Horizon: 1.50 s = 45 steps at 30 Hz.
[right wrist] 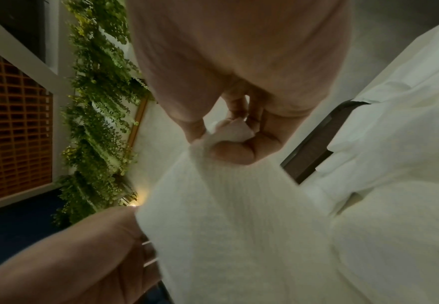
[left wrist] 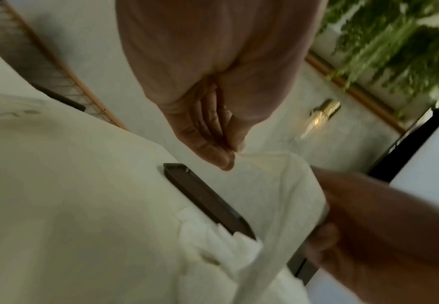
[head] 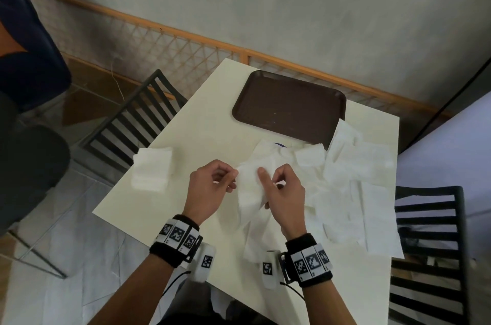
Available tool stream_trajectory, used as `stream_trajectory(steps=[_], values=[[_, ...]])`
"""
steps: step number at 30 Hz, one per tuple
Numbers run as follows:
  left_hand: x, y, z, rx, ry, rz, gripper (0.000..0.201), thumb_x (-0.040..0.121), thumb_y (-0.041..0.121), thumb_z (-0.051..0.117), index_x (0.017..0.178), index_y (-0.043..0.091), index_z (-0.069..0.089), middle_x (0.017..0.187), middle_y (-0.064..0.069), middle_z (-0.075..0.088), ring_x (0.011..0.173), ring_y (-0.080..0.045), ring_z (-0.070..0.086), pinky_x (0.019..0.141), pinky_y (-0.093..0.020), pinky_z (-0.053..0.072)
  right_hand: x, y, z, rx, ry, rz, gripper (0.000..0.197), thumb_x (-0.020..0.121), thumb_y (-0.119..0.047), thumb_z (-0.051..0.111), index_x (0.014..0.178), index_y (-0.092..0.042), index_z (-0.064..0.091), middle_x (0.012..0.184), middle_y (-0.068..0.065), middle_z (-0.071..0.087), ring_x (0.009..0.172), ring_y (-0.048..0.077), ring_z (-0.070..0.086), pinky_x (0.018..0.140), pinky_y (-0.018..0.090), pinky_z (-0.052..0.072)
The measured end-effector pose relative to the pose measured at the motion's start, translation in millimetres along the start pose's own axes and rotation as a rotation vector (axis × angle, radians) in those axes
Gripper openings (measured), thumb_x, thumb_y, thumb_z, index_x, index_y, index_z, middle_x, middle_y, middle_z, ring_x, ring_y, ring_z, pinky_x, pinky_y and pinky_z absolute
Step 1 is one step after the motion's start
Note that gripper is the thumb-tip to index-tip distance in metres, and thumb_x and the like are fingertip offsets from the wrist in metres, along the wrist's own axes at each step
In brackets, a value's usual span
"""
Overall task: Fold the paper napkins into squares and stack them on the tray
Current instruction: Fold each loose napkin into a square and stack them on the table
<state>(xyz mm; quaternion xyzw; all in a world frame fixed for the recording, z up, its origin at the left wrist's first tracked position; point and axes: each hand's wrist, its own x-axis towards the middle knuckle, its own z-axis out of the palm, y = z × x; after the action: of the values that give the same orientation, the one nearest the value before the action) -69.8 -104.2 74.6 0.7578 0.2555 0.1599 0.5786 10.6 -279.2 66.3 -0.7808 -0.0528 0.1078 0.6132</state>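
Note:
A white paper napkin (head: 251,189) hangs crumpled above the cream table (head: 186,202), held between both hands. My left hand (head: 234,175) pinches its left edge; the left wrist view shows those fingertips (left wrist: 226,158) closed at a corner of the napkin (left wrist: 288,185). My right hand (head: 268,178) pinches the napkin's upper right part, and bunched paper (right wrist: 235,131) sits between its fingers (right wrist: 239,152). The brown tray (head: 289,106) lies beyond the hands. A small stack of folded napkins (head: 152,169) rests at the table's left edge.
Several unfolded napkins (head: 356,181) sprawl over the table's right side, one reaching past the front right edge. Black slatted chairs stand at the left (head: 138,117) and right (head: 430,239). A wooden lattice rail (head: 186,42) runs behind the table.

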Motion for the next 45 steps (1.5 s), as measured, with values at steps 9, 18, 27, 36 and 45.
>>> stream_trajectory(steps=[9, 18, 27, 36, 45], values=[[23.9, -42.0, 4.5, 0.455, -0.247, 0.224, 0.009, 0.101, 0.022, 0.073, 0.093, 0.022, 0.069, 0.094, 0.013, 0.064, 0.081, -0.009, 0.067, 0.078, -0.044, 0.06, 8.6, 41.9, 12.2, -0.508, -0.126, -0.125, 0.053, 0.094, -0.043, 0.081, 0.134, -0.032, 0.047, 0.147, -0.008, 0.044, 0.129, 0.022, 0.058, 0.094, 0.037, 0.057], [39.1, 30.9, -45.8, 0.016, -0.303, 0.304, 0.009, 0.11, 0.023, 0.062, 0.104, 0.017, 0.058, 0.083, -0.002, 0.071, 0.078, -0.025, 0.069, 0.077, -0.042, 0.056, 43.9, -17.8, 10.5, 0.022, -0.395, -0.067, 0.05, 0.088, -0.022, 0.094, 0.131, -0.031, 0.07, 0.116, -0.005, 0.08, 0.11, 0.016, 0.076, 0.102, 0.037, 0.061], [59.6, 38.1, -86.2, -0.116, -0.203, 0.044, 0.026, 0.096, 0.023, 0.082, 0.122, 0.022, 0.078, 0.109, 0.005, 0.083, 0.101, -0.017, 0.08, 0.093, -0.052, 0.065, 45.0, -75.9, 68.4, 0.23, -0.285, -0.163, 0.018, 0.096, -0.018, 0.086, 0.103, -0.006, 0.076, 0.084, 0.016, 0.066, 0.078, 0.015, 0.059, 0.076, 0.032, 0.052], [87.6, 45.2, -149.1, -0.116, -0.171, 0.218, 0.008, 0.099, 0.006, 0.074, 0.106, 0.005, 0.08, 0.102, -0.006, 0.082, 0.098, -0.027, 0.078, 0.094, -0.052, 0.062, 50.0, -99.4, 110.2, 0.341, -0.259, -0.221, 0.02, 0.092, 0.012, 0.077, 0.1, -0.005, 0.085, 0.105, 0.013, 0.082, 0.101, 0.022, 0.075, 0.091, 0.038, 0.059], [100.5, 43.3, -193.3, -0.238, -0.238, 0.275, 0.024, 0.105, -0.011, 0.053, 0.104, 0.001, 0.074, 0.105, -0.006, 0.078, 0.107, -0.031, 0.073, 0.087, -0.034, 0.059, 46.3, -110.3, 151.9, 0.47, -0.27, -0.193, 0.047, 0.095, 0.02, 0.064, 0.081, -0.017, 0.089, 0.114, 0.012, 0.081, 0.11, 0.031, 0.074, 0.092, 0.042, 0.051]])
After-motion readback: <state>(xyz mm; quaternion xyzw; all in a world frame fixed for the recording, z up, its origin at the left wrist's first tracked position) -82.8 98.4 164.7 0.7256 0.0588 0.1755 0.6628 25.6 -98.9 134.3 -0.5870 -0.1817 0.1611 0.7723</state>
